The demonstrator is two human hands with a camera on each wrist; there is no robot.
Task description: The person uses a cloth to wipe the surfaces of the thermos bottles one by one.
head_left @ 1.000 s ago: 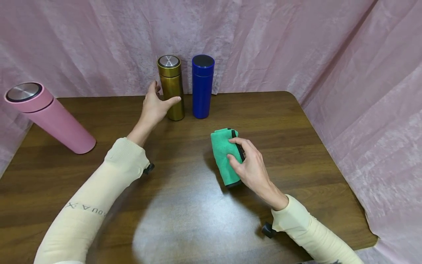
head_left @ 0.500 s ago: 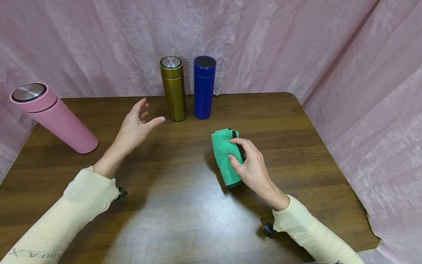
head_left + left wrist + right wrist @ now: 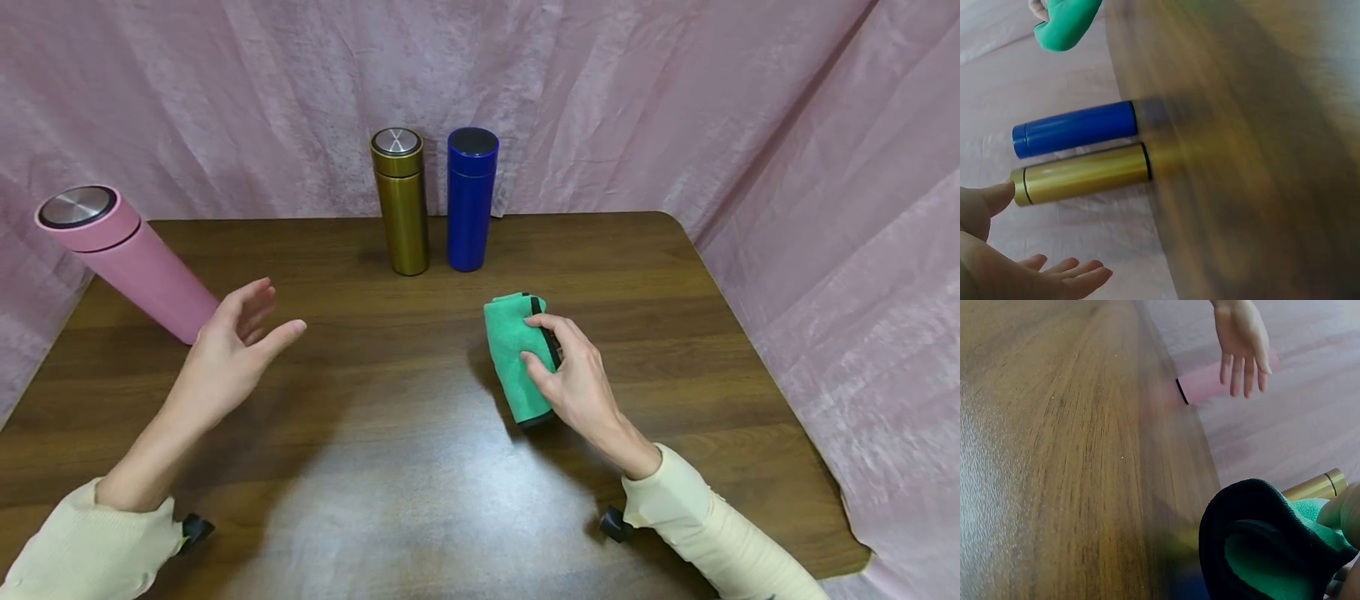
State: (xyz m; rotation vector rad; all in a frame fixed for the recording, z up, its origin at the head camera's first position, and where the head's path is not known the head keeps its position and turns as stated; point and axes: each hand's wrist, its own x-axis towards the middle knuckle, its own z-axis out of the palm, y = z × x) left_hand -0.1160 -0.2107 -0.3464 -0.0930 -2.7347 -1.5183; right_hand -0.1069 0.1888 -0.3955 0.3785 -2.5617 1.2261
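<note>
In the head view my left hand (image 3: 228, 354) hovers over the left of the table, fingers spread and nothing in it. Just behind it stands a pink thermos flask (image 3: 153, 279) with a silver lid, its base partly covered by the fingers. My right hand (image 3: 576, 379) grips a folded green cloth (image 3: 513, 346) with black edging; in the right wrist view the cloth (image 3: 1272, 562) shows an open fold. Upright at the back edge are a gold flask (image 3: 405, 212) and, to its right, a blue flask (image 3: 471, 208), slightly apart. Neither hand touches them.
The brown wooden table (image 3: 420, 375) has a rounded back right corner. Pink velvet curtains (image 3: 600, 100) hang close behind it and along the right side. A black wrist mount (image 3: 615, 523) sits under my right sleeve, another (image 3: 195, 532) by the left.
My left hand has moved away from the gold flask, left and towards me, to in front of the pink flask. The gold flask stays standing; my right hand keeps holding the cloth.
</note>
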